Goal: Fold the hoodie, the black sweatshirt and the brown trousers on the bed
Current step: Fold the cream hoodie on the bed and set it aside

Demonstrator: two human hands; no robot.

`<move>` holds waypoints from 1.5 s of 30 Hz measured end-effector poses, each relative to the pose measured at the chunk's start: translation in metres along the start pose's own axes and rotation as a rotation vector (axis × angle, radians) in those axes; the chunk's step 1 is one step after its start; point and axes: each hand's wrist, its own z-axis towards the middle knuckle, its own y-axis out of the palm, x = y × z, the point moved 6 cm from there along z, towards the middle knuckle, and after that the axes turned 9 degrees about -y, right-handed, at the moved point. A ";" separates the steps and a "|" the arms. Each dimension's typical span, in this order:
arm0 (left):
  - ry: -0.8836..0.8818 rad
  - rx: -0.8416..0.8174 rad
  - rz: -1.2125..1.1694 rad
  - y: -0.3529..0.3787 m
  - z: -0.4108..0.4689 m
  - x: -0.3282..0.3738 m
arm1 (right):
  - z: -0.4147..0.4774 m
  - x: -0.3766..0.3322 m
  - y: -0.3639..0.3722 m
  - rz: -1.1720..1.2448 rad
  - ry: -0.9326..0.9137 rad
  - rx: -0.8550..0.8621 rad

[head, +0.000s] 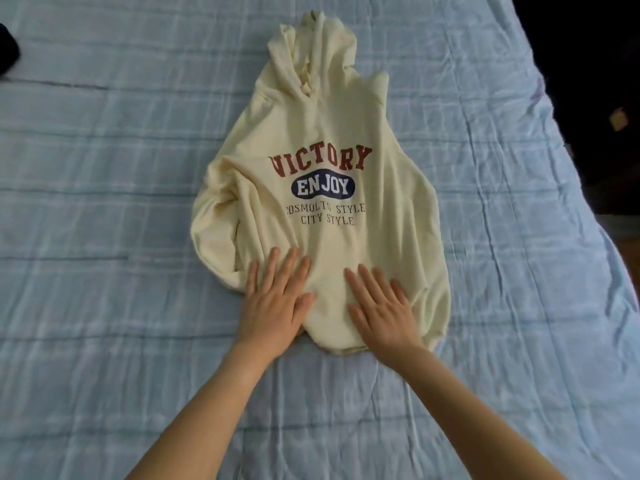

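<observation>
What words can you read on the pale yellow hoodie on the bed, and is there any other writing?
"VICTORY": red arched letters on the chest of the pale yellow cloth hoodie.
"ENJOY": white letters in the dark blue oval below.
"COSMOL.. STYLE": small dark line, middle letters blurred.
"CITY STYLE": bottom line.
No other writing shows.

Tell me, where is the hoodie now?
In the head view the hoodie lies print-up in the middle of the blue bed, hood pointing away, with the left hand and right hand flat on its near end.
</observation>
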 end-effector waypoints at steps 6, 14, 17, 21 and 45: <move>-0.095 0.198 -0.323 -0.030 -0.020 0.001 | -0.013 0.001 -0.019 0.035 0.039 0.187; -0.553 0.250 -1.021 -0.020 -0.090 0.017 | -0.068 0.024 -0.021 0.175 0.277 0.306; -0.550 0.335 -0.977 -0.020 -0.076 0.019 | -0.057 0.031 -0.021 0.217 0.306 0.311; -0.612 0.285 -1.037 -0.015 -0.066 0.013 | -0.046 0.044 -0.021 0.303 0.355 0.218; -0.678 0.307 -0.852 -0.040 -0.057 -0.024 | -0.058 0.053 -0.051 0.380 0.178 0.380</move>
